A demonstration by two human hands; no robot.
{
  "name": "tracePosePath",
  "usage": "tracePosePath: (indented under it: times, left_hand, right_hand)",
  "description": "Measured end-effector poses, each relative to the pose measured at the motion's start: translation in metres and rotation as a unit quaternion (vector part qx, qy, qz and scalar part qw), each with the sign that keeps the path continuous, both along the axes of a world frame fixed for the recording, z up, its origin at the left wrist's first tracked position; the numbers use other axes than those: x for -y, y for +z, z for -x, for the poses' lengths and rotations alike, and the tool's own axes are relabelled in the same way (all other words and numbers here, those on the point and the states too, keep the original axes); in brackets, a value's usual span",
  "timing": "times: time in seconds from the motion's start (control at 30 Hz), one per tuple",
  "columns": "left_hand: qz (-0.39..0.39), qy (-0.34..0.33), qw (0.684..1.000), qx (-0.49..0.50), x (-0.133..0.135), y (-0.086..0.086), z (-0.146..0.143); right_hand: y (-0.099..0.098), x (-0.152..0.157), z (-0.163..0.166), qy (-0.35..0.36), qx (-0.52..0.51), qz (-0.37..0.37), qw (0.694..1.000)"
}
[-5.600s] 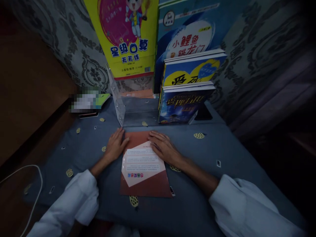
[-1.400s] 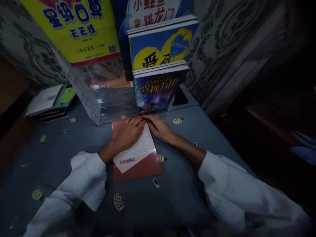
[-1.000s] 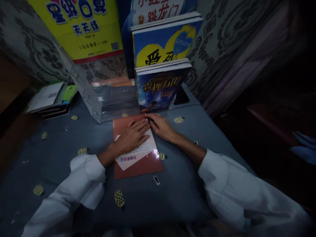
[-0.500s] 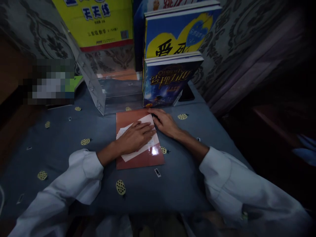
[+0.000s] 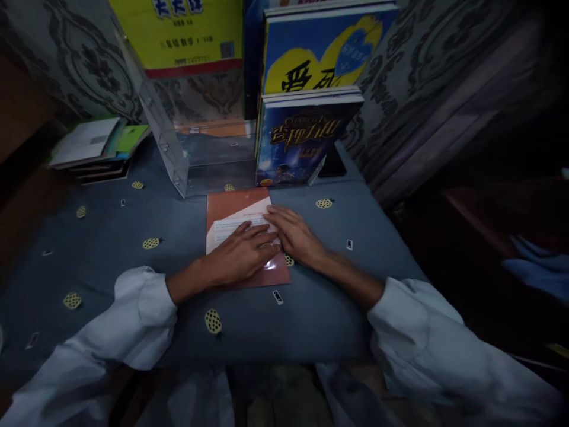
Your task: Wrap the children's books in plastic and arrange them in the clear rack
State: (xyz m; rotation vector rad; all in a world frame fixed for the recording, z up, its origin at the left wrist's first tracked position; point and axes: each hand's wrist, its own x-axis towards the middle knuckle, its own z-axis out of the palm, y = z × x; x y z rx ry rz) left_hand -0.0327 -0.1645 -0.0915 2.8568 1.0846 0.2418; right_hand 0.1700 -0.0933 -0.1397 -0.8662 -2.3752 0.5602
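Observation:
A thin reddish-brown booklet [image 5: 231, 204] with a white printed panel lies flat on the blue patterned cloth [image 5: 133, 237]. My left hand [image 5: 240, 258] rests palm down on the booklet's near half, fingers stretched toward the right edge. My right hand [image 5: 296, 234] lies flat beside it, fingers on the booklet's right edge, touching the left hand's fingertips. Both hands are open and hold nothing.
A clear acrylic stand [image 5: 195, 154] sits behind the booklet. Upright books [image 5: 302, 142] lean to its right, with yellow [image 5: 178, 29] and blue covers behind. A small stack of books [image 5: 95, 148] lies far left. A patterned wall [image 5: 400, 71] borders the right.
My left hand slid from the booklet's far edge down and right over its near half. My right hand drew back slightly along the right edge. The view shifted downward.

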Motion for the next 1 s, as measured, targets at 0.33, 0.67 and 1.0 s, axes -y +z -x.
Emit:
tracePosePath:
  times: [0.33,0.67,1.0]
  left_hand:
    - [0.01,-0.055,0.998,0.012,0.022,0.002,0.001]
    - [-0.062,-0.076,0.995,-0.032,0.037,-0.005,-0.001]
    - [-0.08,-0.07,0.994,-0.032,0.065,0.001,0.029]
  right_hand:
    - [0.002,0.0,-0.001,0.0,0.008,0.006,1.0]
    - [0.011,0.007,0.002,-0.003,0.066,-0.034,0.997]
    - [0.007,0.007,0.003,-0.007,0.098,-0.082,0.992]
